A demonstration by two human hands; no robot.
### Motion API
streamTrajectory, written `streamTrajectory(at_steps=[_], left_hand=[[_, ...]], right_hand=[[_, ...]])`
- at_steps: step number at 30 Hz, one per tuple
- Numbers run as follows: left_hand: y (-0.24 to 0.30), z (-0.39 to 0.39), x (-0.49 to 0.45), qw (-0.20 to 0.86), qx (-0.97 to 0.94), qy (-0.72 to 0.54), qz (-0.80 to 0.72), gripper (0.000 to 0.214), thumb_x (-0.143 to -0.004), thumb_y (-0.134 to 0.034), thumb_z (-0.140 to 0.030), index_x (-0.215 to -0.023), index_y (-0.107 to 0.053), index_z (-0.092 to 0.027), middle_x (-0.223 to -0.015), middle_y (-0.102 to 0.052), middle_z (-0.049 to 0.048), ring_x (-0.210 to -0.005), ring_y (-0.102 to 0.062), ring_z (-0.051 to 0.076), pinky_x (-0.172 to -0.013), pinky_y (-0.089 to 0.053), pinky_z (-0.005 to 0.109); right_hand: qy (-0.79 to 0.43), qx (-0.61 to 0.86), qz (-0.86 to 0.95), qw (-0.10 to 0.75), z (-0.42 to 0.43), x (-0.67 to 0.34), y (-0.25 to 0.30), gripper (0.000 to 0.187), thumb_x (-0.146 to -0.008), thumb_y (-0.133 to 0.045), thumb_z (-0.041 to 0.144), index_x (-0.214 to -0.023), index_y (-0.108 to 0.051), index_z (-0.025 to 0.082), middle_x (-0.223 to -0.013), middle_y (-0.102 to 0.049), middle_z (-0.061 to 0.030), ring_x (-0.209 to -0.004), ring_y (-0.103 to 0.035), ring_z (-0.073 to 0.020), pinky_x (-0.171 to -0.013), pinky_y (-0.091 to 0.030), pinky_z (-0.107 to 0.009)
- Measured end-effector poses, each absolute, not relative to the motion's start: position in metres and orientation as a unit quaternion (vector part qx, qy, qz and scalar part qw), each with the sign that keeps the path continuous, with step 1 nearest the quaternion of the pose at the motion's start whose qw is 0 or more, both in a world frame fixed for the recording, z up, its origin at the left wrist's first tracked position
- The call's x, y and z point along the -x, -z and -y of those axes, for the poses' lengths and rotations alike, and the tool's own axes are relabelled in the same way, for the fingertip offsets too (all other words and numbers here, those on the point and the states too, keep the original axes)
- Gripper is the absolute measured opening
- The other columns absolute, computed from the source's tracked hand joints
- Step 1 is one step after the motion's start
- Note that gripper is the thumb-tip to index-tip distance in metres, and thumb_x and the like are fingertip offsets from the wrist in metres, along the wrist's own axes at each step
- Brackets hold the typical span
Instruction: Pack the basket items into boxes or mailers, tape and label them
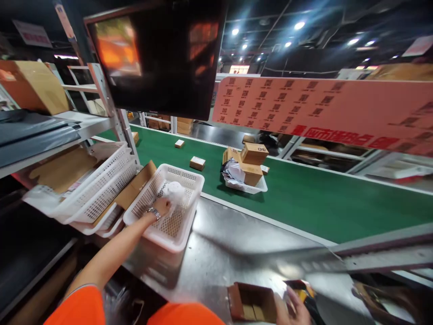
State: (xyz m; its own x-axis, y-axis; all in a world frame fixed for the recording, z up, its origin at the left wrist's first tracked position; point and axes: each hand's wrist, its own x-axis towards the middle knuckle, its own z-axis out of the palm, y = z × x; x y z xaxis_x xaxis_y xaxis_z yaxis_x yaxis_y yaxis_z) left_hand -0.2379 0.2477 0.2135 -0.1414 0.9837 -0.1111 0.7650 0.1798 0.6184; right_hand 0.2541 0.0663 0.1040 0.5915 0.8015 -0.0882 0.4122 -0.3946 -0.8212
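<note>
My left hand (162,206), with a metal watch on the wrist, reaches into a white perforated plastic basket (185,234). Its fingers are closed on a crumpled clear plastic bag (176,197), which is blurred; a round white item (173,188) shows beside it. At the bottom edge of the view, my right hand (293,309) is beside the right wall of a small open cardboard box (252,300). Motion smears its fingers, and its grip cannot be made out. A yellow and black object (304,291) lies just behind that hand, partly hidden.
Beyond the metal table (230,239) runs a green conveyor belt (304,198). On it are a loaded white basket (248,187) and small cartons (197,163). Stacked white baskets (101,198) stand at left. A monitor (158,63) and a pink code board (304,108) hang above.
</note>
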Motion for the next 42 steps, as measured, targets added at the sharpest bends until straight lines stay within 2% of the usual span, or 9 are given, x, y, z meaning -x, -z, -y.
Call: streamTrajectory(at_steps=[5, 8, 12, 16, 19, 23, 29, 36, 42], left_hand=[[-0.225, -0.240, 0.199, 0.351, -0.585, -0.316, -0.660, 0.031, -0.104, -0.052, -0.040, -0.082, -0.063, -0.021, -0.077, -0.070, 0.0018, -0.071, -0.068, 0.016, -0.070, -0.055, 0.027], [-0.237, -0.217, 0.154, 0.458, -0.549, -0.425, -0.555, 0.036, -0.094, -0.061, -0.055, -0.078, -0.059, -0.022, -0.073, -0.065, -0.0001, -0.067, -0.062, 0.014, -0.066, -0.053, 0.026], [-0.248, -0.190, 0.103, 0.544, -0.532, -0.436, -0.481, 0.046, -0.082, -0.069, -0.066, -0.074, -0.058, -0.022, -0.070, -0.062, -0.0007, -0.066, -0.060, 0.014, -0.066, -0.053, 0.028], [-0.247, -0.188, 0.086, 0.586, -0.520, -0.416, -0.461, 0.047, -0.080, -0.069, -0.067, -0.075, -0.059, -0.022, -0.072, -0.066, 0.0017, -0.069, -0.063, 0.016, -0.068, -0.053, 0.030], [-0.244, -0.190, 0.087, 0.566, -0.548, -0.399, -0.469, 0.041, -0.084, -0.067, -0.063, -0.084, -0.064, -0.022, -0.081, -0.072, 0.0042, -0.078, -0.068, 0.018, -0.072, -0.054, 0.030], [-0.244, -0.180, 0.077, 0.469, -0.649, -0.352, -0.485, 0.037, -0.092, -0.065, -0.057, -0.091, -0.071, -0.021, -0.089, -0.077, 0.0048, -0.082, -0.067, 0.020, -0.076, -0.052, 0.032], [-0.230, -0.161, 0.039, 0.458, -0.705, -0.254, -0.477, 0.035, -0.076, -0.086, -0.050, -0.076, -0.070, -0.020, -0.077, -0.071, 0.0006, -0.074, -0.060, 0.018, -0.070, -0.044, 0.030], [-0.206, -0.157, 0.036, 0.518, -0.684, -0.240, -0.455, 0.031, -0.081, -0.085, -0.046, -0.081, -0.076, -0.017, -0.077, -0.071, -0.0008, -0.074, -0.061, 0.016, -0.070, -0.044, 0.027], [-0.200, -0.160, 0.038, 0.436, -0.712, -0.240, -0.496, 0.021, -0.090, -0.074, -0.031, -0.075, -0.074, -0.018, -0.077, -0.074, 0.0011, -0.076, -0.063, 0.017, -0.073, -0.045, 0.027]], right_hand=[[-0.345, 0.661, 0.487, 0.455, -0.094, -0.173, -0.168, 0.060, -0.086, -0.068, 0.072, -0.122, -0.072, 0.024, -0.133, -0.078, -0.0199, -0.128, -0.074, -0.0431, -0.115, -0.060, -0.058], [-0.395, 0.530, 0.583, 0.473, -0.111, -0.124, -0.194, 0.061, -0.089, -0.076, 0.062, -0.135, -0.071, 0.022, -0.141, -0.074, -0.0185, -0.125, -0.075, -0.0359, -0.108, -0.064, -0.052], [-0.325, 0.457, 0.674, 0.481, -0.122, -0.090, -0.204, 0.067, -0.090, -0.082, 0.054, -0.147, -0.067, 0.023, -0.151, -0.068, -0.0178, -0.136, -0.068, -0.0344, -0.118, -0.057, -0.052], [-0.361, 0.513, 0.611, 0.483, -0.121, -0.103, -0.199, 0.043, -0.101, -0.065, 0.062, -0.104, -0.082, 0.022, -0.110, -0.081, -0.0119, -0.105, -0.075, -0.0289, -0.099, -0.061, -0.042], [-0.471, 0.556, 0.481, 0.488, -0.121, -0.126, -0.198, 0.057, -0.083, -0.077, 0.077, -0.080, -0.073, 0.021, -0.076, -0.071, -0.0043, -0.073, -0.066, -0.0218, -0.074, -0.057, -0.034], [-0.520, 0.583, 0.369, 0.504, -0.123, -0.142, -0.199, 0.060, -0.064, -0.087, 0.077, -0.075, -0.065, 0.022, -0.064, -0.061, 0.0017, -0.058, -0.052, -0.0156, -0.057, -0.048, -0.029], [-0.589, 0.539, 0.449, 0.402, -0.119, -0.146, -0.203, 0.045, -0.071, -0.088, 0.061, -0.079, -0.073, 0.019, -0.067, -0.064, 0.0023, -0.058, -0.051, -0.0126, -0.056, -0.045, -0.026], [-0.631, 0.467, 0.562, 0.260, -0.111, -0.173, -0.216, 0.038, -0.082, -0.084, 0.055, -0.084, -0.084, 0.017, -0.065, -0.064, 0.0031, -0.061, -0.053, -0.0118, -0.063, -0.042, -0.025], [-0.661, 0.516, 0.440, 0.321, -0.114, -0.180, -0.190, 0.052, -0.071, -0.090, 0.069, -0.077, -0.076, 0.019, -0.065, -0.065, 0.0023, -0.058, -0.055, -0.0122, -0.059, -0.045, -0.025]])
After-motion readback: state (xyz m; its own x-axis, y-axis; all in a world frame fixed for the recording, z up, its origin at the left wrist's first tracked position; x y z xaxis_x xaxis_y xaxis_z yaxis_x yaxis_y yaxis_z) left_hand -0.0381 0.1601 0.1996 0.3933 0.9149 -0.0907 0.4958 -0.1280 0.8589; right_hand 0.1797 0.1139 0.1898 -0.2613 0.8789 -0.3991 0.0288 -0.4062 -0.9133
